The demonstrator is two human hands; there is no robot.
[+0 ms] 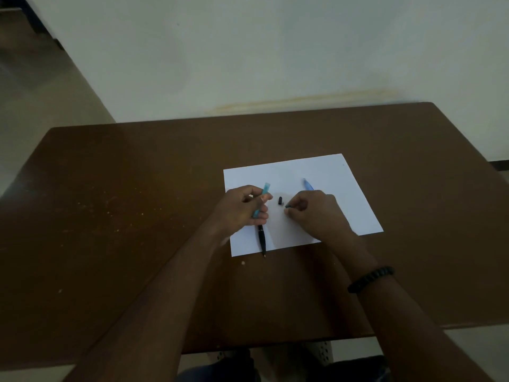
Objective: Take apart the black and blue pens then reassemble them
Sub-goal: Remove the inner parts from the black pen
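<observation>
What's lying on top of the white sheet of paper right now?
On the paper lie a black pen and a small black cap. The left hand holds a blue barrel, the right hand another blue piece. Anything beneath the hands is hidden.

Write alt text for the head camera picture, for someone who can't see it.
Seen from above, a person's left hand holds a blue pen barrel while the right hand pinches a small teal part, both over a white sheet of paper on a brown table. A black pen and a small black piece lie on the sheet.
</observation>
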